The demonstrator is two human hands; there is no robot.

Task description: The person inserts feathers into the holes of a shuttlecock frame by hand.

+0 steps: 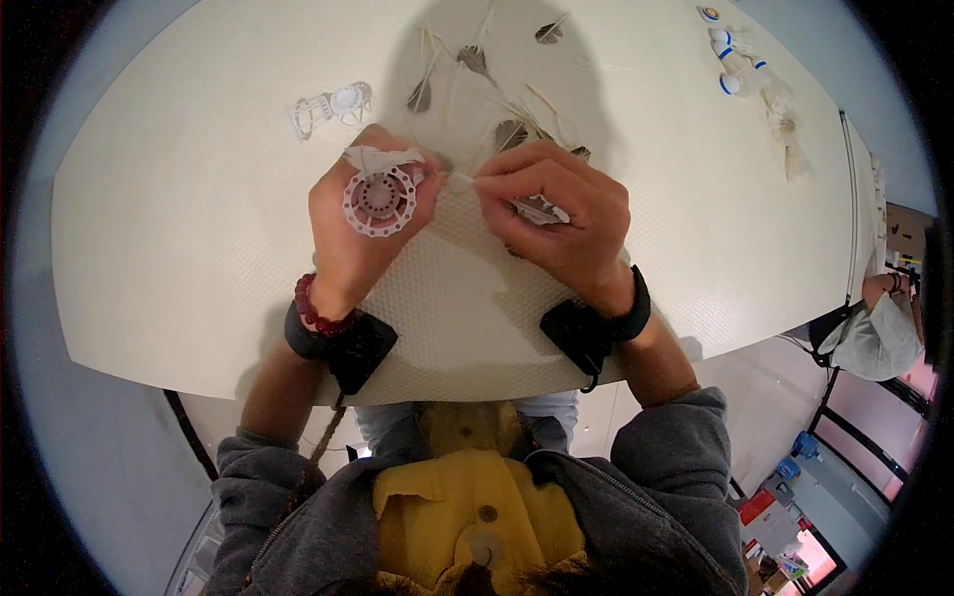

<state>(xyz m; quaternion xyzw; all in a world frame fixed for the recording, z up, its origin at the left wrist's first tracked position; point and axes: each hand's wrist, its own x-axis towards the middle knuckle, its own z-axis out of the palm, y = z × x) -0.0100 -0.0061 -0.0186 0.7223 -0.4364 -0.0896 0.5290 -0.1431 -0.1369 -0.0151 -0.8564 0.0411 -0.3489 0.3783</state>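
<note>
- Soft yellow shirt [482, 517] is filling the near edge, a grey jacket [676, 462] hanging open around it.
- Left hand [343, 243] is clamping a stiff white openwork frame [380, 199] above the table — circular rim facing up, small holes dotting it, pale feathery bits poking out.
- Right hand [576, 214] is pinching a thin whitish strand [459, 182] near the left fingertips; its curled fingers are also cradling a pale, grey-marked piece [540, 210] — partly hidden, kind unclear.
- Finely dimpled, off-white tabletop [179, 219] is stretching underneath.
- Counting now: two white lattice cages [348, 99] are lying together beyond the left hand.
- Dark-tipped feathers [474, 60] with thin, pale shafts: three are sitting apart, more are bunching by the right hand, too overlapped to count.
- Far right, at least three white, blue-banded caps [730, 83] are clustering near one ragged, pale feathery piece [783, 124].
- Two black boxes [364, 350] are sitting at the wrists, one red beaded bracelet [310, 306] circling the left.
</note>
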